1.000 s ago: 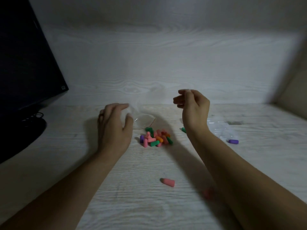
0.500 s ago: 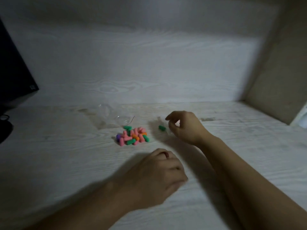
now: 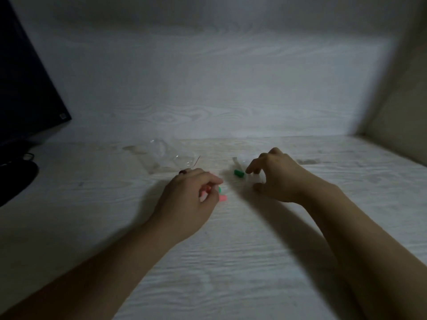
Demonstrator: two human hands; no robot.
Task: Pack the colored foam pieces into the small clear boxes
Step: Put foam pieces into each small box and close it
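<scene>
My left hand lies curled over the pile of colored foam pieces and hides most of it. Red and pink pieces show between its thumb and fingers, which look pinched on them. One pink piece lies on the table just right of the hand. A green foam piece lies apart, next to my right hand. That hand's index finger and thumb are around a small clear box, which is faint and hard to make out.
An empty clear plastic bag lies behind the left hand. A dark monitor with its black base stands at the far left. White wood-grain table, back wall close behind, side wall at right.
My left hand moved from the near table up onto the foam pile, covering it. My right hand stayed by the green piece and the clear box. The view swung left.
</scene>
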